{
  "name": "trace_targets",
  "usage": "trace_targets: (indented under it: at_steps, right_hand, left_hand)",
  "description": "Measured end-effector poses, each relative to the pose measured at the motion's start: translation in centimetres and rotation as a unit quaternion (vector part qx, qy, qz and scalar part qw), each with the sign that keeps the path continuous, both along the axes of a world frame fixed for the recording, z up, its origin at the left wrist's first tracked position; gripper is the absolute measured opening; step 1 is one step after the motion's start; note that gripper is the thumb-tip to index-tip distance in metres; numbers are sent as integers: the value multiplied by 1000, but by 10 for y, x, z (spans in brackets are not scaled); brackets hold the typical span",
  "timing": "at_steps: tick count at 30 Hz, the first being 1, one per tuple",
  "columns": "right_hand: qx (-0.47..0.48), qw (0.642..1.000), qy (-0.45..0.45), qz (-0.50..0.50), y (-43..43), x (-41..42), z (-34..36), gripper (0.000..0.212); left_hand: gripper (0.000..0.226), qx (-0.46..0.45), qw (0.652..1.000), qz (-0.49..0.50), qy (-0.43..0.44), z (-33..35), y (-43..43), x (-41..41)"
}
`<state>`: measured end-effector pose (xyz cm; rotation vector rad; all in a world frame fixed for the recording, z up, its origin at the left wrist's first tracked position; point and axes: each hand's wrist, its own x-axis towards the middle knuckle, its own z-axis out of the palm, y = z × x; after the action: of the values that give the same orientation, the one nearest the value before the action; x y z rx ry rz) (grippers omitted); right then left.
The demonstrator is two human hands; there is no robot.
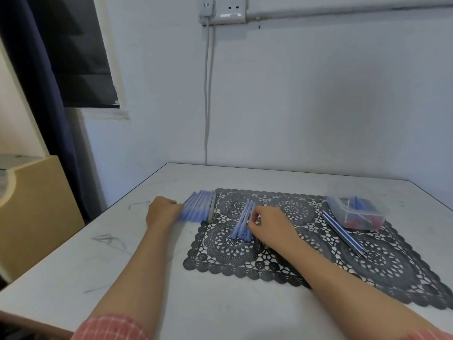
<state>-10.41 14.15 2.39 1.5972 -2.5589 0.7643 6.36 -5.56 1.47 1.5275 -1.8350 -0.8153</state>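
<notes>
Your pink checked sleeves (110, 327) edge the bottom of the frame, and both forearms run up over the pale table (122, 266) toward the middle; your left hand (163, 211) sits left of centre with its fingers curled into a loose fist, knuckles against the near ends of the row of blue pens (197, 206); blur hides whether those fingers close round a pen or only butt against the row, so I cannot tell. That row lies side by side just off the left edge of the black lace mat (282, 261), with a grey strip (212, 206) along its right side; it looks like the finished part of the work. Your right hand (270, 223) rests at the centre of the frame on the mat, thumb and fingertips pinched on the small bunch of blue pens (242, 224), which lies slanted on the lace, near the row but apart from it. By the look of the two groups, most pens are already lined up; this bunch of a few is what is left to join them. At the right of the frame a clear plastic box (355, 212) holds red and blue bits, and striped sticks (343, 235) lie just beside it on the mat; whether they belong to the job I cannot say.
</notes>
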Motion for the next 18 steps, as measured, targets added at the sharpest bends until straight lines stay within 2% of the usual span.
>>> trace_targets:
  at_steps: [6, 10, 15, 18]
  right_hand:
    - [-13, 999, 29, 20, 1, 0, -3, 15]
    - [2, 999, 33, 11, 1, 2, -1, 14]
    - [44, 998, 22, -29, 5, 3, 0, 12]
    - [77, 996, 21, -50, 9, 4, 5, 7]
  left_hand:
    - [13, -7, 999, -48, 23, -1, -1, 3]
    - [24, -27, 998, -51, 11, -6, -2, 1]
    - [16, -47, 998, -43, -12, -7, 3, -1]
    - [34, -59, 997, -32, -32, -9, 4, -2]
